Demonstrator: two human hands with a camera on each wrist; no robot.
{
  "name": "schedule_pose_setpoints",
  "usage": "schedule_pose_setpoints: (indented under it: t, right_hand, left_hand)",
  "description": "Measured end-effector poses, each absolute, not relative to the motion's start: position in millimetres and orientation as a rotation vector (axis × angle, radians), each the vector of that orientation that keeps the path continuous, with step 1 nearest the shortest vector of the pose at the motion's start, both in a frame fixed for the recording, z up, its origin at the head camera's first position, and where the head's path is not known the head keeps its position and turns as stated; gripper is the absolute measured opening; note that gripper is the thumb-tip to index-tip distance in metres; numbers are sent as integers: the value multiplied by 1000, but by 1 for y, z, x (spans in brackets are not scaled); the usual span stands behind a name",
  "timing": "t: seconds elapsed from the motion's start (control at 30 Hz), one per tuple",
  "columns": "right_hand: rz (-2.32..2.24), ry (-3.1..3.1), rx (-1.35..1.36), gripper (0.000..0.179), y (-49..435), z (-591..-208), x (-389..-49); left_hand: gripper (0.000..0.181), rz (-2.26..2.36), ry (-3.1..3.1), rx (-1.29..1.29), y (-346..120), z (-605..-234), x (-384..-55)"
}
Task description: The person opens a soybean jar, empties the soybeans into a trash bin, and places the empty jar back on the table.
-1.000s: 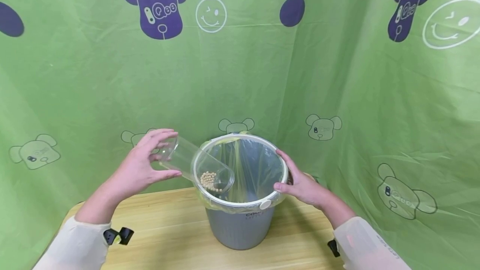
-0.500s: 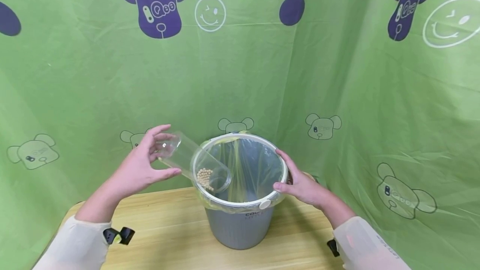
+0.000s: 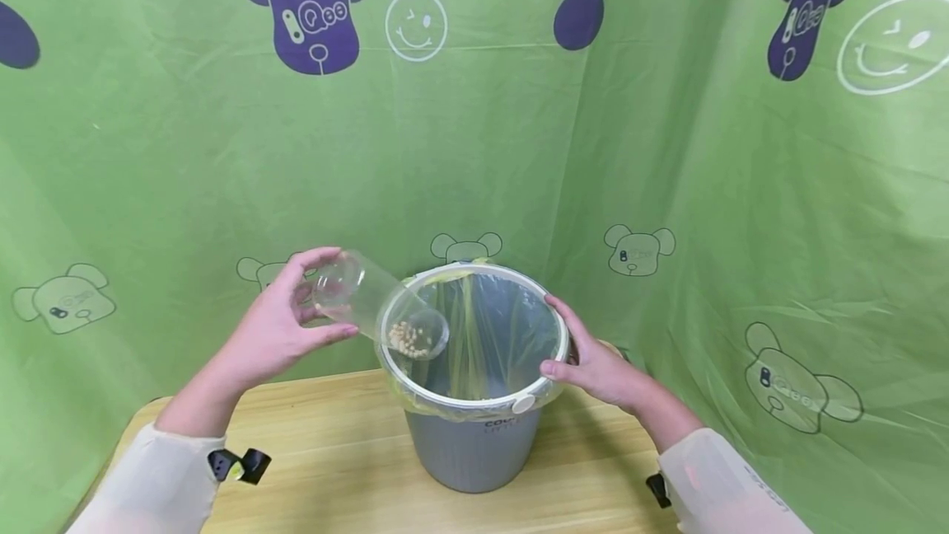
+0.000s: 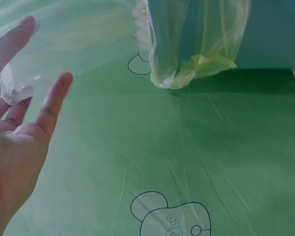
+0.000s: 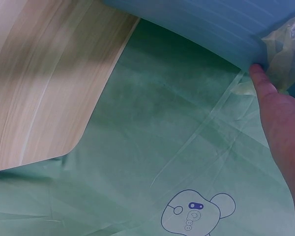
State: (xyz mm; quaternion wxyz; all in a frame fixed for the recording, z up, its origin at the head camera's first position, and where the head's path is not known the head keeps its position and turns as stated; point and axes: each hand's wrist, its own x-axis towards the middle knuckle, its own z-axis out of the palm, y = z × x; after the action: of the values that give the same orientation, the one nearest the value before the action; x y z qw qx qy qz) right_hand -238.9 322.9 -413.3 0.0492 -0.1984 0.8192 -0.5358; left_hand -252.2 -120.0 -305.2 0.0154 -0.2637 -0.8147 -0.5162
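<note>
My left hand (image 3: 276,326) holds a clear cylindrical container (image 3: 374,288) near its base, thumb below and fingers above. The container slants down to the right, its mouth inside the rim of a grey trash can (image 3: 474,453). Small round beige beans (image 3: 408,339) lie inside near the mouth. In the left wrist view the container's base (image 4: 17,93) shows between thumb and fingers. My right hand (image 3: 596,365) grips the trash can's white rim on the right side, thumb at the front. A thin yellowish bag (image 3: 467,328) lines the can and folds over its rim.
The trash can stands on a light wooden table (image 3: 319,452) with a rounded corner, close to the table's back edge. A green curtain (image 3: 474,147) printed with bear heads and smiley faces hangs behind and at both sides.
The container's mouth has shifted left and up within the rim. The beans inside have moved and now look more scattered. My right hand and the trash can stay in place.
</note>
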Motion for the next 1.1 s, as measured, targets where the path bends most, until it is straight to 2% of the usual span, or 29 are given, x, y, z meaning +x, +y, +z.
schedule_pose_setpoints:
  t: [0.2, 0.53, 0.87, 1.1]
  right_hand:
    - [-1629, 2500, -598, 107, 323, -411, -238]
    - [-1644, 2488, -604, 106, 323, -413, -236]
    - [-1632, 2496, -602, 107, 321, -411, -236]
    - [-1623, 2511, -587, 106, 322, -412, -237]
  left_hand:
    - [95, -1694, -2503, -747, -118, -303, -252]
    - [100, -1417, -2555, -675, -106, -299, -245]
    - [102, -1458, -2523, -673, -98, -302, -248]
    - [98, -1443, -2485, -774, -98, -304, -244]
